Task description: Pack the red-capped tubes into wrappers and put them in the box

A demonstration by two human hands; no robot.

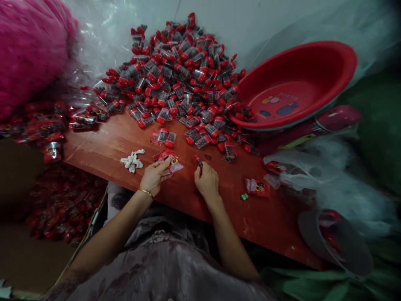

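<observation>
My left hand (152, 177) pinches a small red printed plastic bag (175, 165) with a clear lower end, just above the tabletop. In my right hand (207, 180) is a small clear tube with red ends and dark contents (197, 160), gripped between thumb and fingers. The bag and the tube are apart. Behind my hands, a few more red-ended tubes (166, 136) lie loose near the front of a big heap of the same tubes (181, 71). A crumpled white cloth or tissue (133, 160) rests left of my left hand.
A red basin (313, 79) leans tilted at the back right. Filled red packets (46, 121) pile up at the left, above a carton of red packets (65, 205). To the right lie a red packet (257, 187), clear plastic (307, 167) and a grey bucket (341, 246).
</observation>
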